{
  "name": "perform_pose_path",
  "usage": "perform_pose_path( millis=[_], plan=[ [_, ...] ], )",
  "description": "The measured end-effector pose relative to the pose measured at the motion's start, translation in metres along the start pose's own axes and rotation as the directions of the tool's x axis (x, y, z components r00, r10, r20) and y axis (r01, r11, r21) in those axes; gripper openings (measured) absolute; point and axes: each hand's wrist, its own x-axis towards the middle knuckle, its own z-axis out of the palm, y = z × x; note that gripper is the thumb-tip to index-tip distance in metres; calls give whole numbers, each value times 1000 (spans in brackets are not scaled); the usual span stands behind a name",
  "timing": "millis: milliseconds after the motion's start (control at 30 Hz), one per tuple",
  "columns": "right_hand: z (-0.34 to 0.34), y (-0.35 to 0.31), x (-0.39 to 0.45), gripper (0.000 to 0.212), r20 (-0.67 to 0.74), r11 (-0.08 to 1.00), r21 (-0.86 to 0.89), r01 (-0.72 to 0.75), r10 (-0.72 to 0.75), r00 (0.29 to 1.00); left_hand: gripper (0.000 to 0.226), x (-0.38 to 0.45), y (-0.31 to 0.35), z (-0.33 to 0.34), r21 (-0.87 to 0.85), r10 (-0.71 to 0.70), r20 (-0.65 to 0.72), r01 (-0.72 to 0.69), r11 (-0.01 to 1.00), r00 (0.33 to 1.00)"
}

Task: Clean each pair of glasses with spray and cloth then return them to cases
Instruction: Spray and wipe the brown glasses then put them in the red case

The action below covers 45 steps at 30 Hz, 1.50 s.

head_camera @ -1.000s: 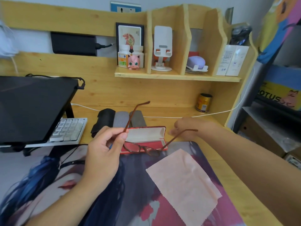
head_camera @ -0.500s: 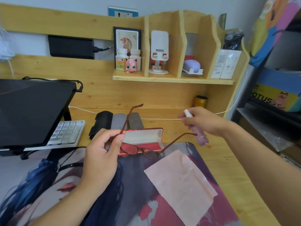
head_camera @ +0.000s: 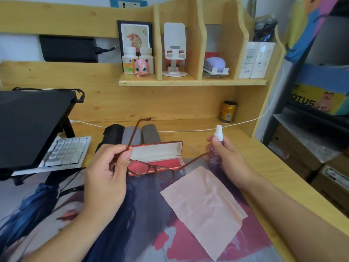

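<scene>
- Open red case [head_camera: 156, 155] at the desk centre, lid up, pale lining inside; nothing seen in it, though the glasses hide part of the base.
- Three closed cases behind it at 11 o'clock: black case [head_camera: 111, 133], grey case [head_camera: 130, 136], darker grey case [head_camera: 151, 136], side by side; contents not visible.
- Compared with half a second ago: spray bottle [head_camera: 217, 148] now more upright and lower, closer to the glasses; before, tilted with nozzle away to the left.
- Right hand [head_camera: 226, 161] wrapped around the purple bottle, white nozzle up, at 3 o'clock from the red case.
- Left hand [head_camera: 105, 171] pinching one temple of the glasses [head_camera: 151, 168] between thumb and finger, as before.
- Glasses: thin brown frame, temples unfolded, one rising toward 12 o'clock, the other reaching toward the bottle; lenses just in front of the red case, held above the printed desk mat [head_camera: 132, 224].
- Pink cloth [head_camera: 204, 207] flat on the mat at 5 o'clock from the glasses, zigzag edges.
</scene>
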Motion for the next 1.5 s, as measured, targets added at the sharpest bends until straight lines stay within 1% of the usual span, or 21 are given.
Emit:
perform_pose_path(
  millis=[33,67,133,200,300,400,467,500,533,567,633,667,700,733,767,833,900,933,1133,1400,1500],
  plan=[
    [-2,-2,0,21,26,998,57,5,-6,1000,17,0,0,-1,7,9,-3,-9,1000,1000],
    [-4,-6,-1,26,45,993,112,21,-26,999,16,0,0,-1,14,18,-6,-18,1000,1000],
    [-9,-17,-6,58,69,973,220,74,-91,993,13,1,1,-3,12,33,-19,-33,999,999],
    [-10,-31,-16,77,105,947,292,132,-169,980,10,4,4,-4,13,36,-52,-36,999,998],
    [-5,-52,-32,77,254,901,399,167,-284,925,18,8,10,-7,22,30,-95,-28,999,995],
    [6,-61,-44,75,489,807,591,-8,-350,799,22,9,12,-7,21,25,-109,-23,1000,994],
    [16,-59,-49,75,594,749,648,-142,-379,709,23,8,10,-7,26,33,-108,-31,999,994],
    [21,-59,-51,74,624,740,647,-185,-373,687,22,8,9,-7,30,41,-108,-38,999,993],
    [25,-58,-53,74,631,748,633,-201,-347,694,19,8,8,-7,36,51,-110,-48,998,993],
    [30,-56,-55,73,614,777,600,-191,-294,732,16,8,7,-7,45,64,-112,-60,997,992],
    [37,-54,-60,69,455,905,421,-64,-150,878,12,9,5,-6,89,122,-105,-113,990,987],
    [40,-51,-61,67,328,969,246,35,-117,938,14,10,6,-6,146,178,-99,-163,976,979],
    [43,-47,-63,65,206,989,17,144,-144,968,17,10,8,-6,214,238,-92,-214,953,967],
    [45,-44,-63,64,122,944,-221,245,-222,967,19,11,9,-5,268,291,-86,-259,928,953],
    [47,-41,-64,65,92,858,-407,314,-304,948,20,11,10,-4,296,330,-79,-294,909,941],
    [52,-38,-65,70,139,716,-590,373,-365,921,19,10,9,-2,295,391,-55,-359,885,919],
    [61,-35,-66,79,197,648,-657,385,-346,917,14,9,7,0,270,449,-31,-425,864,893],
    [65,-34,-66,80,207,641,-669,375,-324,923,11,8,7,2,258,469,-22,-448,856,883],
    [75,-28,-67,77,149,673,-685,279,-244,958,9,6,6,6,216,465,-43,-446,868,884],
    [72,-25,-68,66,126,650,-694,311,-316,940,7,6,8,5,222,435,-48,-415,882,899],
    [70,-29,-67,72,111,617,-720,318,-350,930,7,6,9,5,210,438,-49,-419,883,898]
  ],
)
